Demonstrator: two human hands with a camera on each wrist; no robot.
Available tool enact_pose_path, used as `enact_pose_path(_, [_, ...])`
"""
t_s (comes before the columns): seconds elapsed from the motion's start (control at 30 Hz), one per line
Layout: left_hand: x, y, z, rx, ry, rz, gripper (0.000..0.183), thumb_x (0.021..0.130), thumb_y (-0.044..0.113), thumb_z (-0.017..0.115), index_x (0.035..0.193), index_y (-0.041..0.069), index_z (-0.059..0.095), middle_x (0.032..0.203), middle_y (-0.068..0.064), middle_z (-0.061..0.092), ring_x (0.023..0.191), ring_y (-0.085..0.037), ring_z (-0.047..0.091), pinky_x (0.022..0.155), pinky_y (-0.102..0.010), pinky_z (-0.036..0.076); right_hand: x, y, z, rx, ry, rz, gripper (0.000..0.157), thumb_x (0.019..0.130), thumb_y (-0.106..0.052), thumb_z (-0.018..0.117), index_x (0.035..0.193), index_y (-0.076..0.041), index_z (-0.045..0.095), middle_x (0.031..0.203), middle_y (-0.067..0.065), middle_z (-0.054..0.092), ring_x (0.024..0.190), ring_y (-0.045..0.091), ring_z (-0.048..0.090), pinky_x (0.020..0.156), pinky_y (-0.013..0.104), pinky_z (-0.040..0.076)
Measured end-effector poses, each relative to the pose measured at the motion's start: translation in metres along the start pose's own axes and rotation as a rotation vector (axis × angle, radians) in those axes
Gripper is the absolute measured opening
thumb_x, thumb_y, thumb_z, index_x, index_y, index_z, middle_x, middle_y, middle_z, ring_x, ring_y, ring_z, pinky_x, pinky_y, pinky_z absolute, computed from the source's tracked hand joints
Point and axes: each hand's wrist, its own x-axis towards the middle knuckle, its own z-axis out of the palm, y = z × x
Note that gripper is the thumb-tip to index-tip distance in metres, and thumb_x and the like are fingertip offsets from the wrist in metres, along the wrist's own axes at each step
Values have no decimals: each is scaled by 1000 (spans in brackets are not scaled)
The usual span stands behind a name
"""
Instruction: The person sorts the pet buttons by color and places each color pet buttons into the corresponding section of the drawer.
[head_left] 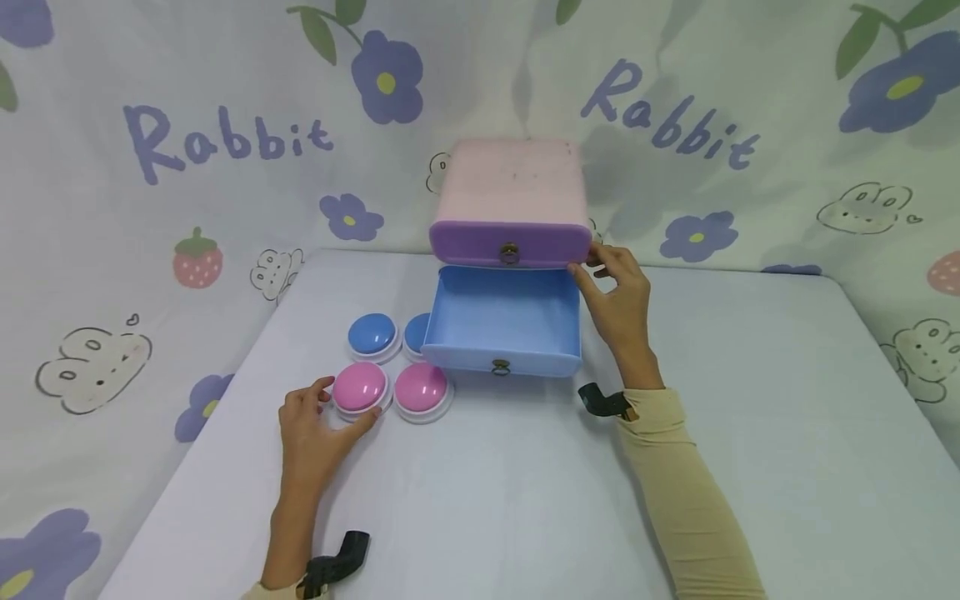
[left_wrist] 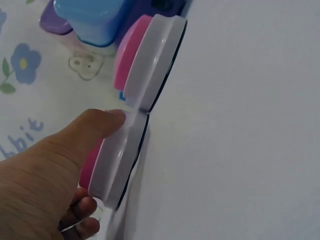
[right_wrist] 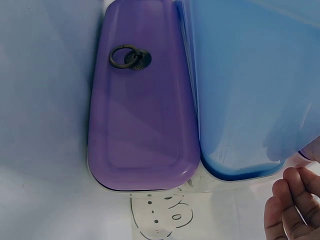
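The left hand (head_left: 311, 437) pinches the left pink button (head_left: 358, 386) by its white rim, thumb on the near side, fingers round the left; the slanting left edge of the white table (head_left: 480, 500) runs further left. Beyond that button sits the left blue button (head_left: 371, 333). The right pink button (head_left: 422, 388) is just beside the held one, leaving little room past the thumb. The blue drawer (head_left: 459, 358) stands pulled out, partly hiding the right blue button (head_left: 417, 332). Above it is the purple top drawer (head_left: 468, 244) of the pink cabinet (head_left: 513, 179). The right hand (head_left: 621, 304) has its thumb at that drawer's right corner; I cannot tell whether it pinches. Tabletop stretches from there to the right edge, well apart.
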Motion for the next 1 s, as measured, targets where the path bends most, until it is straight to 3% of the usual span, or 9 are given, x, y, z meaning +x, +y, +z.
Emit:
enact_pose_path(0.1, [2, -1, 2, 12, -20, 3, 82, 77, 37, 86, 140, 1, 49, 121, -18, 45, 122, -35, 35, 91, -52, 41, 2, -1, -1, 2, 1, -5, 44, 88, -15, 79, 128, 0, 66, 111, 13, 65, 102, 22, 62, 87, 39, 50])
enact_pose_path(0.33, [4, -3, 5, 14, 6, 43, 79, 76, 32, 87, 138, -2, 51, 118, -18, 44, 120, -36, 36, 91, -52, 39, 3, -1, -1, 10, 0, -18, 44, 89, -15, 78, 128, 1, 66, 111, 13, 65, 102, 22, 62, 87, 35, 50])
enact_pose_path(0.57, [1, 0, -5, -30, 35, 28, 77, 75, 28, 88, 138, -1, 53, 122, -17, 42, 123, -33, 35, 92, -52, 40, 0, -1, 0, 12, -2, -6, 43, 88, -15, 79, 127, 0, 67, 111, 12, 66, 102, 21, 61, 87, 34, 50])
enact_pose_path(0.77, [0, 13, -12, -55, 124, 70, 73, 75, 23, 87, 137, 1, 55, 119, -16, 44, 114, -26, 40, 83, -39, 37, 2, -1, 0, 14, -5, -19, 43, 89, -15, 78, 127, 1, 67, 110, 13, 65, 102, 22, 61, 86, 35, 50])
enact_pose_path(1.0, [4, 37, -15, -151, 161, 129, 72, 76, 16, 86, 139, 2, 55, 120, -15, 46, 109, -17, 41, 81, -26, 34, 1, 1, -1, 13, -4, -12, 43, 88, -15, 78, 127, 1, 66, 111, 13, 65, 102, 22, 61, 87, 36, 50])
